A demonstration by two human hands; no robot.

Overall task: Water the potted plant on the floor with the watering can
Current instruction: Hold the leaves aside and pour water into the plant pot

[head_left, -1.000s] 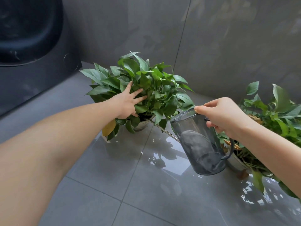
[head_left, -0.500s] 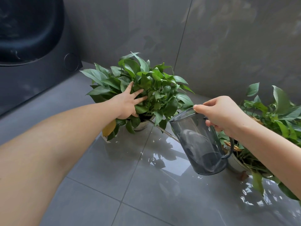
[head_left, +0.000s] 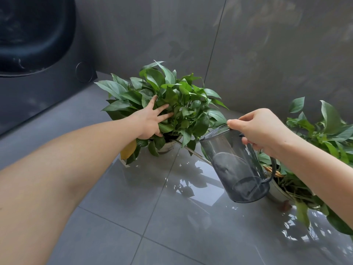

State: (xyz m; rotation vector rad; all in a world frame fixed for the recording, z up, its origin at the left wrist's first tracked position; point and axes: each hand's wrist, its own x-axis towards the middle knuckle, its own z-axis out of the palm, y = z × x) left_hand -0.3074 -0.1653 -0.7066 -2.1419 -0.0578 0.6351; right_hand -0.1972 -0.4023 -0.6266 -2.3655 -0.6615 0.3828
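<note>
Grey glossy floor tiles (head_left: 107,188) fill my view, with grey wall panels behind and a dark appliance front (head_left: 38,88) off to the left. Right in the corner sits the potted plant (head_left: 172,96), a thick bush of green leaves in a pale pot (head_left: 168,145) that stands on the floor, with one yellow leaf (head_left: 129,150) hanging low at its left side.

My left hand (head_left: 149,121) is stretched out and pressed into the foliage, fingers spread wide among the leaves, holding nothing.

My right hand (head_left: 263,131) is wrapped around the handle of the watering can (head_left: 238,169), thumb laid on its top rim. That can is smoky, see-through plastic, lifted off the floor and tipped toward the plant. Its thin spout (head_left: 193,152) runs up and left, and the tip disappears under the leaves just beside the pot's rim. I can't make out any stream of water from here.

Over on the right, partly behind my forearm, a second plant (head_left: 324,134) sits in its own pale pot (head_left: 277,192), and the can hangs between the two plants.
</note>
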